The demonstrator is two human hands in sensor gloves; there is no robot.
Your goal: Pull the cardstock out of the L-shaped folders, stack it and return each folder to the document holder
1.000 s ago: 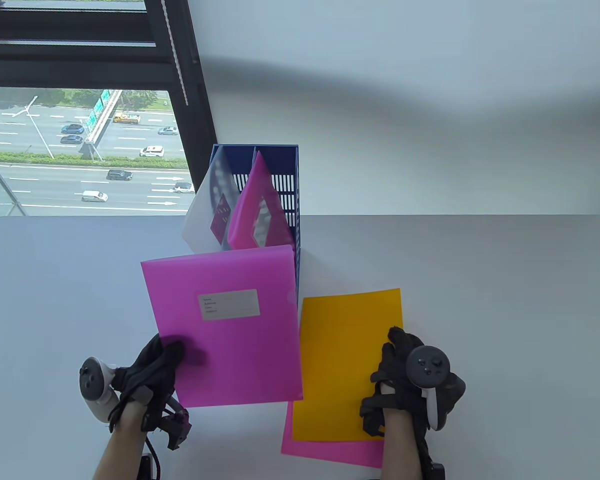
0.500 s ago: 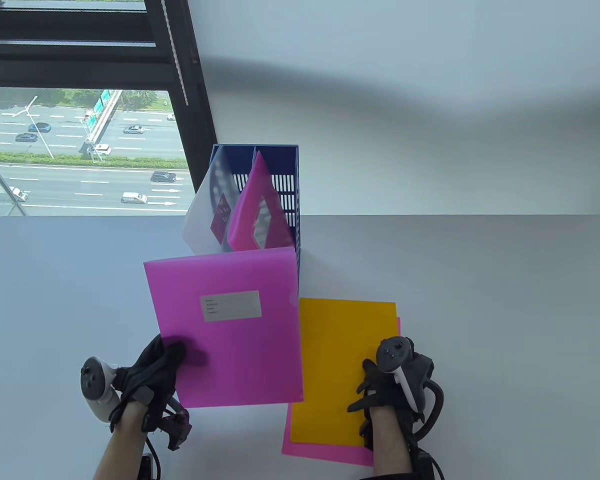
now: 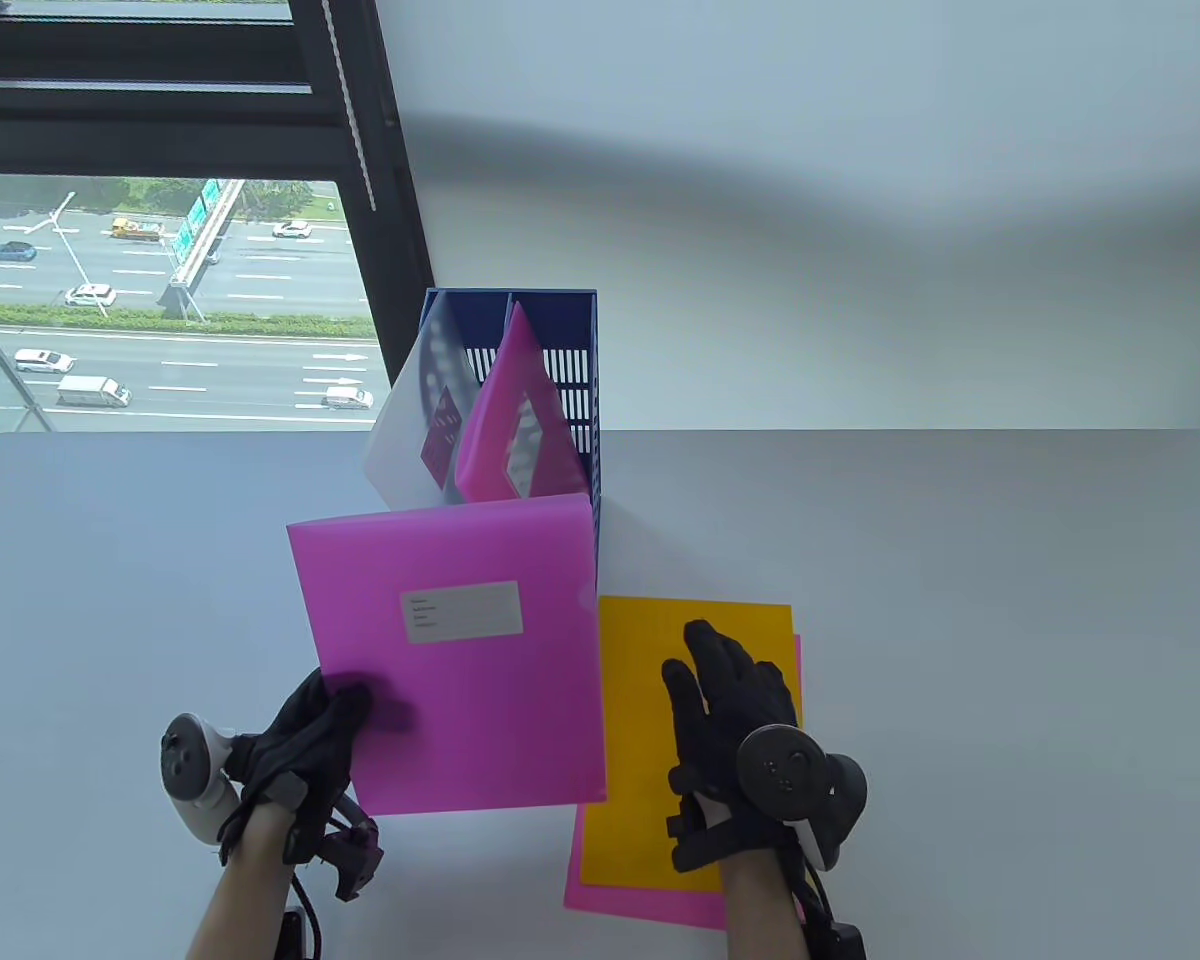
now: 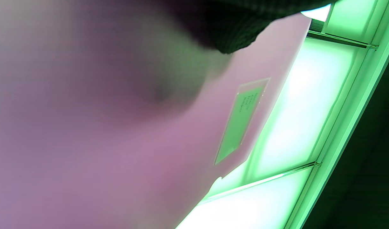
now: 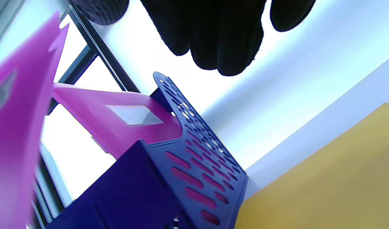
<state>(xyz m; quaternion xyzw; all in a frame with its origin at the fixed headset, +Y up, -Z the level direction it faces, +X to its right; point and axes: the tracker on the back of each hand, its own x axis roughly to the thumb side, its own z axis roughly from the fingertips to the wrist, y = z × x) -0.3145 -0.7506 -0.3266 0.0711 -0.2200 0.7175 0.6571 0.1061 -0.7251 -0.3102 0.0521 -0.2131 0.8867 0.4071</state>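
Note:
My left hand pinches the lower left corner of a magenta L-shaped folder with a white label, holding it lifted in front of the blue document holder. That folder fills the left wrist view. A clear folder and another magenta folder stand in the holder. An orange cardstock sheet lies on a pink sheet on the table. My right hand hovers over or rests on the orange sheet with fingers extended. The right wrist view has the holder and the orange sheet.
The white table stretches to the right and left of the work. A window with a dark frame is at the back left, and a white wall stands behind the holder.
My right hand let the orange sheet drop flat onto the pink one, drew back, then moved forward over it with fingers spread. The left hand and its folder stayed still.

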